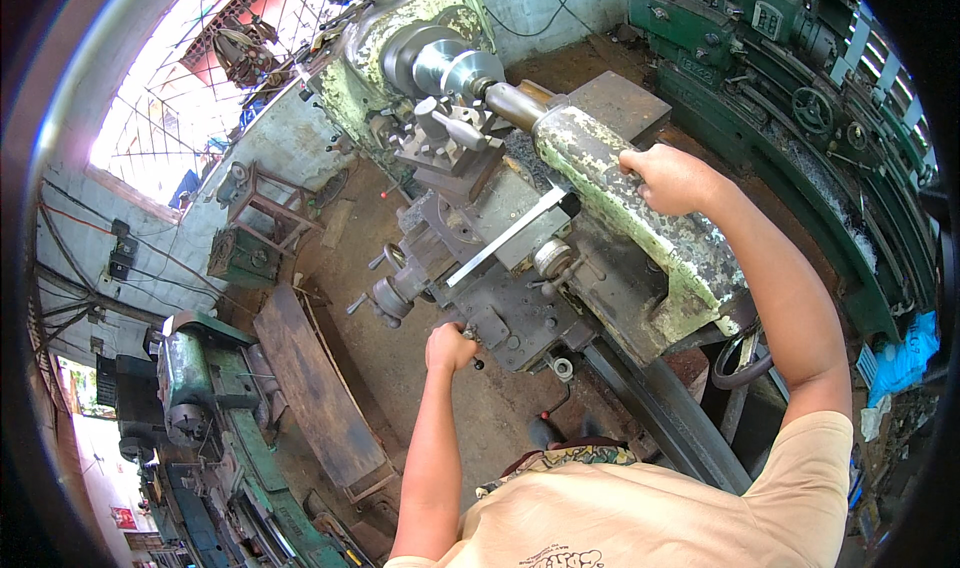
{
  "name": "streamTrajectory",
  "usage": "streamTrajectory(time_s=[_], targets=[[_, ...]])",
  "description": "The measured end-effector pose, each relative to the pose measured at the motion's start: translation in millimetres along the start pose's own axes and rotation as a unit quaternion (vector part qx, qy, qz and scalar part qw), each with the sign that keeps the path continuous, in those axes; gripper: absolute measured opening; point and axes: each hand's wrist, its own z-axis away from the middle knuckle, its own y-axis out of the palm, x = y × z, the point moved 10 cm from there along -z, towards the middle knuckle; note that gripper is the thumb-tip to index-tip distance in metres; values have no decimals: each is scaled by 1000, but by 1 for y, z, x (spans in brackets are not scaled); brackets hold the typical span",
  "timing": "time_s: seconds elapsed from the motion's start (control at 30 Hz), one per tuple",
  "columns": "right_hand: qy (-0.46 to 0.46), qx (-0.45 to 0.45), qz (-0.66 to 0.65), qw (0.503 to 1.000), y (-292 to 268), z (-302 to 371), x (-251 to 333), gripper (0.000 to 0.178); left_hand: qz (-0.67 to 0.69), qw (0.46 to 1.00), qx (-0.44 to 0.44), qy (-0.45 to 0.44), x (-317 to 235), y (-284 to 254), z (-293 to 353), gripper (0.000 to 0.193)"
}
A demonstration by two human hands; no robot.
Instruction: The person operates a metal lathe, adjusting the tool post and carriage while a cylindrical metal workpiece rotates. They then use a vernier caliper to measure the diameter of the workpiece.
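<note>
Your left hand (pixel 451 349): fingers curled closed round a carriage handle (pixel 478 365), dark knob showing just below; most of the handle is hidden. Your right hand (pixel 672 181) is up on the flaky pale-green tailstock (pixel 600 165), fingers bent in at its edge; can't tell if they grip a part or just brace.

The bright metal piece (pixel 437 66) sits between the headstock (pixel 362 50) and the tailstock quill (pixel 513 106), with the tool post (pixel 437 146) just beside it. Spinning or stopped: can't tell.

For good handle work, probably best to turn slowly and evenly, wrist loose, eyes on the gap at the tool post. Use the right hand for balance, arm well back from the bright piece. Watch the flat pale bar (pixel 507 236) lying across the carriage (pixel 520 303); it could slide or catch, so safer lifted off first.
</note>
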Motion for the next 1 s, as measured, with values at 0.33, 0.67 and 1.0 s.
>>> streamTrajectory(time_s=[0.33, 0.67, 1.0], targets=[[-4, -2, -1, 1000, -1, 0, 2, 37, 5, 1000, -3, 1, -2, -2, 3, 42], [-2, -4, -3, 1000, -1, 0, 1, 36, 5, 1000, -13, 10, 1, 1, -2, 43], [-9, -8, 2, 1000, 0, 0, 2, 34, 4, 1000, -12, 11, 0, 0, 0, 43]])
